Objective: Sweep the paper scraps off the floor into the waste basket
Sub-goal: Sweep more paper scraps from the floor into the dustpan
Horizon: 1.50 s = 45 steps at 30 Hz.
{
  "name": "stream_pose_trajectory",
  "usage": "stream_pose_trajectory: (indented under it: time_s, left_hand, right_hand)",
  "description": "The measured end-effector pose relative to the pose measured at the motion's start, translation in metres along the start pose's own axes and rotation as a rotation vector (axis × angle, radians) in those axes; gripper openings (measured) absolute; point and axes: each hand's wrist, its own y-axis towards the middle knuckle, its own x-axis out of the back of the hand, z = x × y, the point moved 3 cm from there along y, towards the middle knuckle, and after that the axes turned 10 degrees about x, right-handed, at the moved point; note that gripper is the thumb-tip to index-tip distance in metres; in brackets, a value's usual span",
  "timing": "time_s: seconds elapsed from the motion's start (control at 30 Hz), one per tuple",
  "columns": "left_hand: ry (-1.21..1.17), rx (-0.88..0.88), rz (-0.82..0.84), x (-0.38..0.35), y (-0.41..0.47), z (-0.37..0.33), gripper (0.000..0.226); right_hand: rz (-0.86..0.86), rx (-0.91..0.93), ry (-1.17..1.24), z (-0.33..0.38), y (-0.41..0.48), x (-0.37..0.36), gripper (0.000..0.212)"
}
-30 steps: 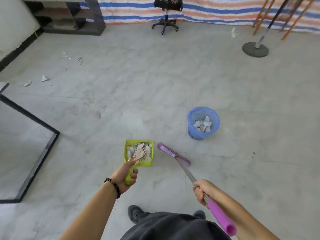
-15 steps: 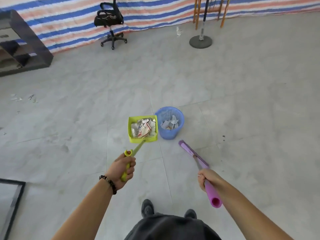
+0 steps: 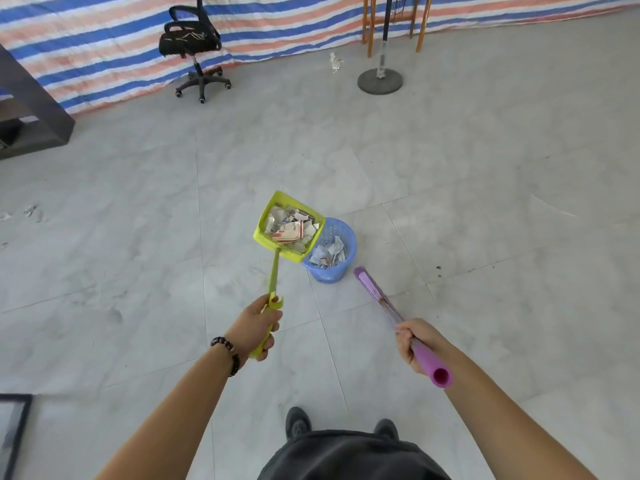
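Observation:
My left hand (image 3: 257, 326) grips the handle of a lime-green dustpan (image 3: 268, 214), which is raised off the floor and tilted. Its right corner overlaps the rim of the blue waste basket (image 3: 341, 268). Torn paper scraps (image 3: 289, 227) fill the pan, and more scraps lie inside the basket. My right hand (image 3: 414, 337) grips the purple broom (image 3: 372, 289) by its handle; the broom head rests on the floor just right of the basket. A few scraps (image 3: 31, 213) remain on the floor at the far left.
A black office chair (image 3: 194, 46) stands at the back by the striped tarp wall. A round stand base (image 3: 380, 80) with a pole and wooden legs are at the back right, with a small scrap (image 3: 335, 62) nearby. A dark shelf (image 3: 33, 112) is at left.
My left hand lifted the loaded dustpan from the floor and swung it over to the basket's rim. The broom moved from left of the basket to its right, and my view turned right.

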Motion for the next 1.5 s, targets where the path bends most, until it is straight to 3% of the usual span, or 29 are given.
stream_pose_trajectory:
  time_s: [0.13,0.27,0.4,0.53,0.7,0.87,1.03,1.1,1.2,1.33,1.4,1.5]
  left_hand:
    - [0.007,0.080,0.110,-0.012,0.011,0.008,0.035]
    - [-0.144,0.142,0.271,-0.020,0.013,0.012,0.026]
    - [-0.069,0.095,0.172,-0.023,0.016,0.005,0.017]
    - [0.138,0.079,0.087,-0.014,0.015,-0.001,0.028]
    - [0.629,-0.004,-0.031,-0.012,0.021,0.013,0.030]
    - [0.859,-0.012,-0.058,-0.026,0.023,0.033,0.037]
    - [1.032,0.061,-0.080,-0.039,0.031,0.040,0.090]
    - [1.076,0.123,-0.128,-0.039,0.038,0.043,0.098]
    - [1.161,0.155,-0.217,-0.034,0.047,0.047,0.084]
    - [1.180,0.078,-0.229,-0.021,0.048,0.039,0.027]
    - [1.012,0.186,-0.175,-0.012,0.052,0.039,0.011]
    - [0.614,0.344,0.019,-0.006,0.059,0.043,0.016]
  right_hand:
    - [0.001,-0.005,-0.004,-0.008,-0.003,-0.002,0.020]
    - [0.002,-0.035,-0.016,-0.018,-0.007,-0.006,0.015]
    - [0.002,-0.032,-0.009,-0.023,-0.011,-0.011,0.019]
    - [0.003,-0.040,-0.027,-0.026,-0.009,-0.015,0.026]
    - [-0.029,-0.018,-0.058,-0.030,-0.006,-0.012,0.026]
    - [-0.057,0.031,-0.114,-0.032,-0.004,-0.005,0.020]
    - [-0.067,0.052,-0.174,-0.031,-0.004,0.001,0.020]
    - [-0.074,0.063,-0.196,-0.031,-0.005,0.003,0.021]
    - [-0.076,0.073,-0.191,-0.032,-0.004,0.004,0.022]
    - [-0.073,0.073,-0.158,-0.035,-0.002,0.006,0.023]
    - [-0.073,0.077,-0.156,-0.034,-0.002,0.006,0.023]
    - [-0.072,0.084,-0.160,-0.033,-0.001,0.005,0.023]
